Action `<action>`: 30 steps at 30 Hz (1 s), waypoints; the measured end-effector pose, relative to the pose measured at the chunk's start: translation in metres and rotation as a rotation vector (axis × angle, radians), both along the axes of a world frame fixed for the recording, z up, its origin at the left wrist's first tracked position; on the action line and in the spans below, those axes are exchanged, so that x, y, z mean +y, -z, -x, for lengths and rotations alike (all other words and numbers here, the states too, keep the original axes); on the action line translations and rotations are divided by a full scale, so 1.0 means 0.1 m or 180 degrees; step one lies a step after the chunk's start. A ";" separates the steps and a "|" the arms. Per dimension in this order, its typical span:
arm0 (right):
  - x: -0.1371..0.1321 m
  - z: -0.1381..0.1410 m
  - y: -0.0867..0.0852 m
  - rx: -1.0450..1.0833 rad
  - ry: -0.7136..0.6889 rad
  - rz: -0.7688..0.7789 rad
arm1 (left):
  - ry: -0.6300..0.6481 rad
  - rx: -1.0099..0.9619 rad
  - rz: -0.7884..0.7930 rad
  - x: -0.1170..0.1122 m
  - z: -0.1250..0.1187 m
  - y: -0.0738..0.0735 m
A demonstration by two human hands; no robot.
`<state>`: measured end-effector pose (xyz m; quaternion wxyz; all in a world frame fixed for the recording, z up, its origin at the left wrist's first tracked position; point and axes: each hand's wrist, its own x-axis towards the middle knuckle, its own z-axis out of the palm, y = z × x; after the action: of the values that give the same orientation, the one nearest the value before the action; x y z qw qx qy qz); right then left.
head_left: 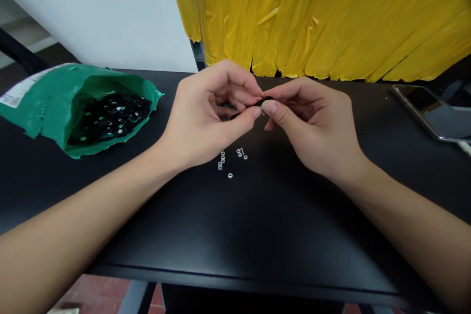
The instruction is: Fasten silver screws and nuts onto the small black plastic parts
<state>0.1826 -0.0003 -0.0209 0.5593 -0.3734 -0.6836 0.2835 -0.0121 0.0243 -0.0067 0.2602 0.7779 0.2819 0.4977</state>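
Between the fingertips of both hands is a small black part (264, 101), mostly covered, so its exact kind does not show. My left hand (209, 113) pinches it from the left with thumb and forefinger; a bit of black also shows under the curled fingers. My right hand (312, 122) pinches the same part from the right, its thumb on top. On the table below my left hand lie several small silvery rings (222, 159) like washers or nuts. Beside more of these rings is a tiny screw-like pin (242, 151).
At the left, a torn green bag (47, 98) lies with its mouth toward me, holding many small black parts (114, 115). A phone (434, 113) with a white cable rests at the right. Yellow plastic strips (294, 19) and a white panel (110, 10) stand behind the black table (235, 235).
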 end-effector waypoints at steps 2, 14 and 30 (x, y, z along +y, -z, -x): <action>0.00 0.00 -0.01 0.0004 -0.0019 -0.0007 | -0.0011 -0.0015 0.0078 0.01 0.00 0.00; 0.01 0.00 0.00 -0.0081 0.0009 -0.0043 | 0.0064 -0.0053 0.0214 0.03 0.00 0.02; -0.01 0.02 -0.02 0.0344 -0.0056 0.0241 | 0.0178 -0.0115 0.0527 0.12 0.02 0.01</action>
<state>0.1805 -0.0014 -0.0188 0.5783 -0.3724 -0.6445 0.3339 -0.0144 0.0360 -0.0072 0.3424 0.7522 0.2955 0.4793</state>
